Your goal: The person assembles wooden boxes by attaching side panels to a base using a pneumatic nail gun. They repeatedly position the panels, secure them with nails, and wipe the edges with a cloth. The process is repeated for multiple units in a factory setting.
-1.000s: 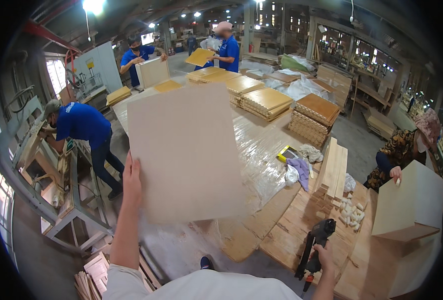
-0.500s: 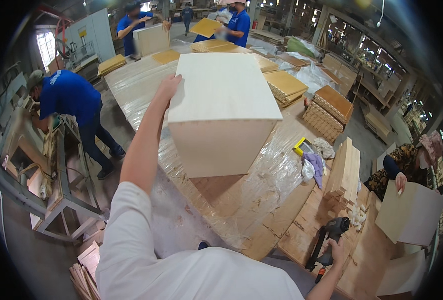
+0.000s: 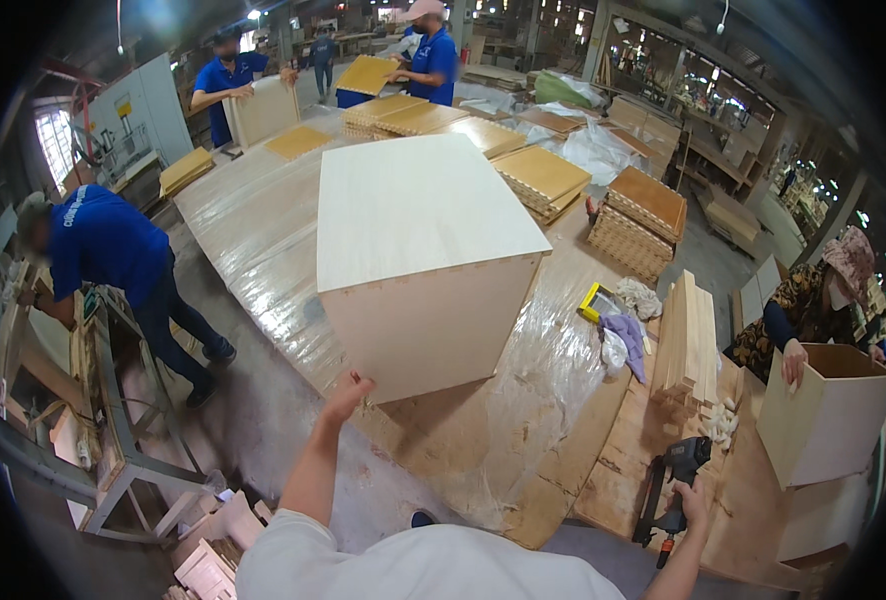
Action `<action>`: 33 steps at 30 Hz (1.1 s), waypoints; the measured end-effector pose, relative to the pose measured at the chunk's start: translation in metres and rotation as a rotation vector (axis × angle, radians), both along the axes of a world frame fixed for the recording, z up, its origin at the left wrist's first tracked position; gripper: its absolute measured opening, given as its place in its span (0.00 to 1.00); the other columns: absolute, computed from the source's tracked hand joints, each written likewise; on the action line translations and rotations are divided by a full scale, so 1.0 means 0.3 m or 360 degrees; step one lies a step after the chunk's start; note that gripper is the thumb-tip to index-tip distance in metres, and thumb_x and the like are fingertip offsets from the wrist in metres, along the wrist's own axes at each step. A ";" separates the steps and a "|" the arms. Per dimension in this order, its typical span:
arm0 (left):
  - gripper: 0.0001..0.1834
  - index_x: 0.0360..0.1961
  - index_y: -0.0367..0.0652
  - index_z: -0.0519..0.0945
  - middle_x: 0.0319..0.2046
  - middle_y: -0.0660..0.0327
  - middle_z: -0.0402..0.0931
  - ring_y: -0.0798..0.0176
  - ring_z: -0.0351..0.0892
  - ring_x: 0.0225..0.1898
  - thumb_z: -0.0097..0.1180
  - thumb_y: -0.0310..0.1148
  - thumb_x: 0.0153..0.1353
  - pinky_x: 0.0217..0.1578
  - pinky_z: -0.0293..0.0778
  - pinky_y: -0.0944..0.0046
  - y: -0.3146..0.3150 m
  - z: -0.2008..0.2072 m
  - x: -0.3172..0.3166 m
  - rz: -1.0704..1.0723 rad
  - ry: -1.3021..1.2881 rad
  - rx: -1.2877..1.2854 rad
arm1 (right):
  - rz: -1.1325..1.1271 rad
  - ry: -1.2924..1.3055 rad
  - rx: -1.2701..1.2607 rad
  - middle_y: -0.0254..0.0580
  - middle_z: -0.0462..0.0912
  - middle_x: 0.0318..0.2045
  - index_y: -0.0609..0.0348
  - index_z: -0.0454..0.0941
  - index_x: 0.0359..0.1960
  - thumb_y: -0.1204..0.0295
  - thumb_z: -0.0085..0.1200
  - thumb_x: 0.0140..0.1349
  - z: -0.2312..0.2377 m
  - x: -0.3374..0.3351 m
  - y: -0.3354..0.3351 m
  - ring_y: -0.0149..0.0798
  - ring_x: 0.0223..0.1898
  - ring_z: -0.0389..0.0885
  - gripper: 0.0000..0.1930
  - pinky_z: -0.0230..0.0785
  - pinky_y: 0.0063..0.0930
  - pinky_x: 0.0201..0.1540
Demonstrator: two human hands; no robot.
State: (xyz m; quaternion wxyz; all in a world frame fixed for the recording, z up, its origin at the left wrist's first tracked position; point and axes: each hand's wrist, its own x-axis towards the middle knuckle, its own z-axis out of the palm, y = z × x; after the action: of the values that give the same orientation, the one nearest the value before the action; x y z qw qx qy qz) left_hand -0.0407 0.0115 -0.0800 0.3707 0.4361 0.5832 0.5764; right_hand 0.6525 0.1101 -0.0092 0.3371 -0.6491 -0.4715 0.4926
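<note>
A large pale wooden box [image 3: 423,260] rests on the long plastic-covered workbench [image 3: 253,220] in front of me. My left hand [image 3: 347,392] touches its lower near corner, fingers bent against the edge. Down at the lower right, my right hand [image 3: 691,497] is closed around the grip of a black nail gun [image 3: 669,482], which stands on the wooden boards there.
A stack of narrow wooden slats [image 3: 688,340], a yellow tool [image 3: 597,300] and rags [image 3: 623,330] lie right of the box. Piles of brown panels [image 3: 541,178] sit farther back. People in blue work at left and far end; another person holds an open box [image 3: 825,410] at right.
The box has come down from raised in front of me to resting flat on the bench. My left hand slid from its top edge to its lower near corner.
</note>
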 end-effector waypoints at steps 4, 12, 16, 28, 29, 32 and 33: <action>0.18 0.49 0.37 0.78 0.44 0.64 0.79 0.68 0.75 0.46 0.62 0.32 0.59 0.48 0.70 0.66 0.047 0.062 0.134 0.0184 -0.0311 0.0108 | -0.0016 0.0000 0.0063 0.40 0.71 0.22 0.57 0.62 0.40 0.71 0.52 0.53 -0.022 0.026 0.001 0.38 0.16 0.76 0.14 0.74 0.36 0.17; 0.15 0.45 0.38 0.81 0.40 0.62 0.82 0.70 0.78 0.42 0.64 0.33 0.58 0.44 0.73 0.66 0.057 0.140 0.586 0.0292 0.0033 0.0174 | 0.0046 0.0037 0.0057 0.41 0.72 0.24 0.58 0.63 0.38 0.69 0.52 0.55 -0.076 0.110 0.044 0.39 0.16 0.75 0.13 0.73 0.37 0.17; 0.16 0.44 0.35 0.80 0.40 0.60 0.82 0.69 0.78 0.42 0.64 0.33 0.58 0.44 0.74 0.66 -0.023 0.248 0.817 0.0377 -0.0039 0.0165 | 0.0124 0.0108 0.0143 0.41 0.72 0.25 0.61 0.63 0.41 0.71 0.52 0.55 -0.101 0.118 0.049 0.37 0.15 0.75 0.15 0.73 0.33 0.17; 0.28 0.58 0.34 0.65 0.48 0.52 0.74 0.59 0.78 0.46 0.55 0.22 0.54 0.44 0.77 0.60 -0.239 0.748 1.122 0.0523 -0.0571 0.0575 | 0.0175 0.0358 0.0027 0.43 0.71 0.26 0.63 0.60 0.44 0.74 0.48 0.56 -0.046 0.145 0.016 0.38 0.16 0.76 0.15 0.74 0.33 0.19; 0.28 0.57 0.34 0.65 0.48 0.52 0.74 0.58 0.78 0.45 0.54 0.22 0.53 0.44 0.77 0.60 -0.239 0.789 1.110 0.0572 -0.0622 0.0550 | 0.0169 0.0364 0.0029 0.44 0.71 0.26 0.63 0.60 0.44 0.75 0.48 0.56 -0.048 0.151 0.016 0.38 0.16 0.76 0.15 0.74 0.33 0.19; 0.27 0.57 0.33 0.65 0.46 0.51 0.75 0.57 0.79 0.43 0.53 0.30 0.56 0.39 0.78 0.60 -0.203 0.830 1.007 0.0378 -0.0692 0.0475 | 0.0192 0.0309 0.0104 0.44 0.71 0.26 0.63 0.60 0.45 0.74 0.48 0.56 -0.058 0.154 0.022 0.38 0.16 0.76 0.16 0.73 0.33 0.18; 0.26 0.56 0.33 0.66 0.45 0.51 0.75 0.57 0.79 0.42 0.53 0.31 0.56 0.39 0.78 0.60 -0.198 0.801 0.945 0.0306 -0.0739 0.0430 | 0.0214 0.0282 0.0139 0.44 0.71 0.26 0.63 0.60 0.45 0.74 0.48 0.56 -0.065 0.152 0.026 0.38 0.16 0.76 0.16 0.73 0.33 0.18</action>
State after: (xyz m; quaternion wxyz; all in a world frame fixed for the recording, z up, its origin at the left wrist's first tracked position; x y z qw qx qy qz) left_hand 0.2429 -0.0478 0.1605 0.3765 0.2808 0.4394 0.7658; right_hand 0.6982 0.1180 -0.0288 0.3716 -0.5547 -0.5033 0.5485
